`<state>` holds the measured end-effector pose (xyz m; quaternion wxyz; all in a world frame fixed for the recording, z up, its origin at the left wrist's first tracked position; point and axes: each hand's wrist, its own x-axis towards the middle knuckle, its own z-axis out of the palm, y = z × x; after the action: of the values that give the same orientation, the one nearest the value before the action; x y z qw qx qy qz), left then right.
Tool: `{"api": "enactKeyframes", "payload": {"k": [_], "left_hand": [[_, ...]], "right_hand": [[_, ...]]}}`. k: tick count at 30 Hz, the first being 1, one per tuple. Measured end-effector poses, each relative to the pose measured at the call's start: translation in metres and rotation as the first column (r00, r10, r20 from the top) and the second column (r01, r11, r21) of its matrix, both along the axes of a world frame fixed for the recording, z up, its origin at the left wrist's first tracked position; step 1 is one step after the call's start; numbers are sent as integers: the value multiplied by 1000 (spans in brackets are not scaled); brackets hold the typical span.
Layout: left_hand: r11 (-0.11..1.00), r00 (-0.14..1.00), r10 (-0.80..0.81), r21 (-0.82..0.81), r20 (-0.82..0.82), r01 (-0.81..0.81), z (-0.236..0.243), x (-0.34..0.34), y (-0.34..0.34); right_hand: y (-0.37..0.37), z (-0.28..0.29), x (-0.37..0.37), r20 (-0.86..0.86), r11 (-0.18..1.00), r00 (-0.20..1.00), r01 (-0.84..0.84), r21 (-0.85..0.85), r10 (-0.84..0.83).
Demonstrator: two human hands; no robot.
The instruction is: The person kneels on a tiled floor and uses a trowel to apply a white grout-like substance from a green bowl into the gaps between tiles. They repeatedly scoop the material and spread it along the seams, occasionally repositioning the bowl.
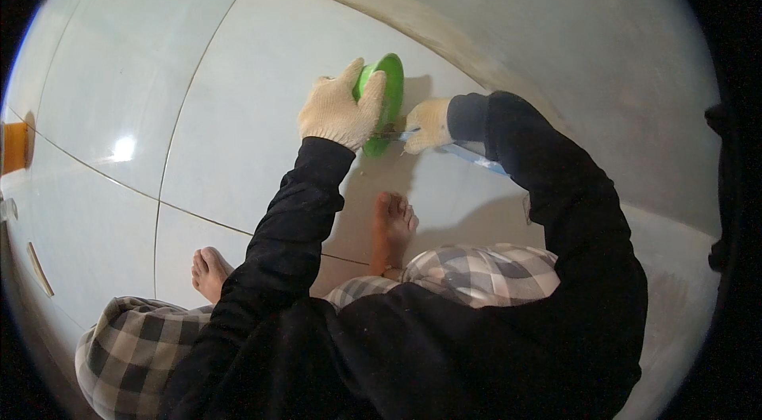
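My left hand, in a cream knit glove, grips a bright green plastic bowl by its back and rim. The bowl is tipped up on its side, its opening turned to the right. In the same kind of glove, my right hand is closed around a slim tool with a light blue part. Its thin, dark end reaches to the bowl's lower rim; the fingers hide much of it, so its exact kind cannot be told. A light blue and white strip shows behind the right wrist, partly covered by the sleeve.
Large pale tiles with dark joints cover the floor. A plain wall curves along the far and right side. My bare feet are close below the bowl. At the left are an orange object and a thin brown strip.
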<state>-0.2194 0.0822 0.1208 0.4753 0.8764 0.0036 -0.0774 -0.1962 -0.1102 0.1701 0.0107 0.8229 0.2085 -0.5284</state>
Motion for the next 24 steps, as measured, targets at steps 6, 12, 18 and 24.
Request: {"api": "enactKeyframes", "payload": {"k": [6, 12, 18, 24], "left_hand": [[909, 963, 271, -334, 12, -251, -50, 7, 30], [692, 898, 317, -572, -306, -440, -99, 24, 52], [678, 907, 337, -604, -251, -419, -104, 16, 67], [700, 876, 340, -530, -343, -479, -92, 18, 57]], "right_hand": [[-88, -9, -52, -792, 88, 257, 964, 251, -554], [-169, -2, -106, -611, -383, -132, 873, 302, -781], [-170, 15, -88, -609, -64, 166, 939, 338, -775], [-147, -14, -89, -707, -160, 135, 929, 334, -695]]}}
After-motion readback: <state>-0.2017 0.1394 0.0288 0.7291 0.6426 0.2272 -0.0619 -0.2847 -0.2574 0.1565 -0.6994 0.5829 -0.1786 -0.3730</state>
